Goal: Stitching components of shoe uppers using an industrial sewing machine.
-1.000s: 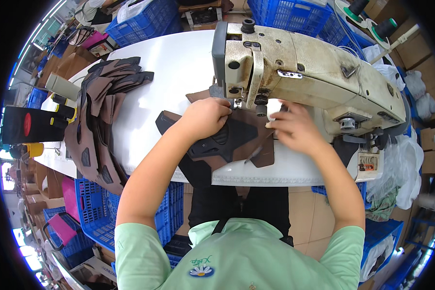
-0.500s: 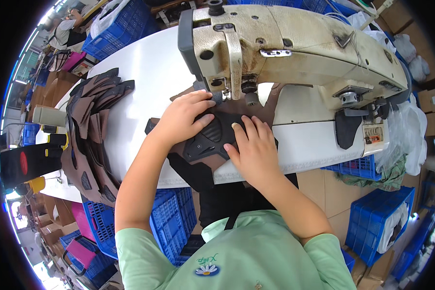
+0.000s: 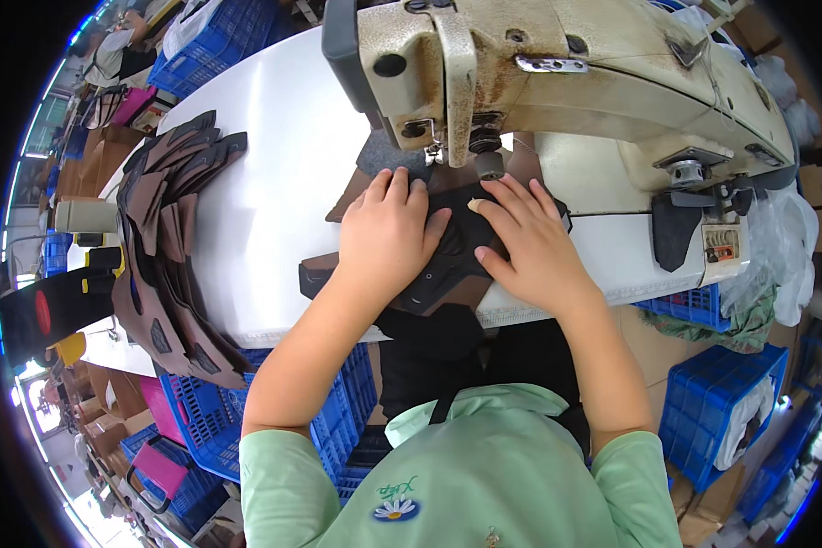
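White counter spread across the middle of the view; stacked and single pieces are carried on it. Over its far right side a worn cream sewing machine is set, its head turned toward the left, so that room for flat material is left beneath and in front. Blue crate noted on the floor at right; contents partly covered in white. A pile of brown and black pieces is laid in loose overlapping layers at the counter's left, probably so placed to be within reach yet out of the working area.

Below the machine head, a brown-and-black piece is spread flat, its black lower flap hung over the near edge, presumably because the shape is too long for the space. It is covered in part by both hands. By the left hand its left part is pressed; by the right hand, its right part. Fingers of both are extended, thumbs spread well apart; nothing is seen pinched. Flat pressure seems chosen to hold the layers level and steady from two sides.

A grey patch is seen just beyond the left fingertips. Smallest noted: the metal presser foot, near the patch; contact cannot be told.
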{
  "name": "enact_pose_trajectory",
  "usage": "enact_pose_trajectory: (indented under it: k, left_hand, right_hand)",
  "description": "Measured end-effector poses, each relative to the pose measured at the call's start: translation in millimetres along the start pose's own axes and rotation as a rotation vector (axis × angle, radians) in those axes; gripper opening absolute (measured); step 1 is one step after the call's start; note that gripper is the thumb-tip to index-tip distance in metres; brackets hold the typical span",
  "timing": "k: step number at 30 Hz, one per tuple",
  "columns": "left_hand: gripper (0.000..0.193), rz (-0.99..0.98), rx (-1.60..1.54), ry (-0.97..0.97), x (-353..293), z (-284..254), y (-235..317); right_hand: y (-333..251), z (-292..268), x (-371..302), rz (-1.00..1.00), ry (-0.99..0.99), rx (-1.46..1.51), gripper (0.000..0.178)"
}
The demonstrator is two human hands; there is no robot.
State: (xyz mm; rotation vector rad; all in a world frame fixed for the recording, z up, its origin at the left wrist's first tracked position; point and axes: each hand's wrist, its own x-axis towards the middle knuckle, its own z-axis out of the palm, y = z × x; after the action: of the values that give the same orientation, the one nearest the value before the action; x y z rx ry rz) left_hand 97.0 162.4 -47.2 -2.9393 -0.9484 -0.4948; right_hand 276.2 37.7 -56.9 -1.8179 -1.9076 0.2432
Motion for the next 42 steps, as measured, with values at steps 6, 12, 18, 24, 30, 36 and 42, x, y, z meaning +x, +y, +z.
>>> enact_pose_trajectory:
  k: [6,12,18,24,30,36,42]
  left_hand:
    - [0.044,-0.022,0.028,0.027,-1,2,9]
    - [0.042,-0.106,-0.052,-0.084,5,-7,10]
    - [0.039,0.009,-0.109,-0.022,3,-8,-12]
    - [0.038,0.039,-0.152,-0.050,5,-9,-24]
    - [0.038,0.094,-0.157,-0.019,5,-6,-31]
    - [0.038,0.113,-0.156,-0.017,6,-5,-37]
    - [0.037,0.124,-0.175,-0.035,8,-5,-40]
  right_hand:
    - [12,-9,3,-0.060,-0.034,0.011,0.047]
    - [9,-7,4,-0.060,-0.049,-0.034,0.048]
    - [-12,7,-1,0.017,-0.006,-0.129,0.049]
    - [-22,18,-3,0.040,0.044,-0.140,0.048]
    - [-31,24,-3,0.084,0.099,-0.158,0.047]
    - [-41,31,-1,0.113,0.112,-0.158,0.046]
    - [-48,34,1,0.132,0.121,-0.161,0.047]
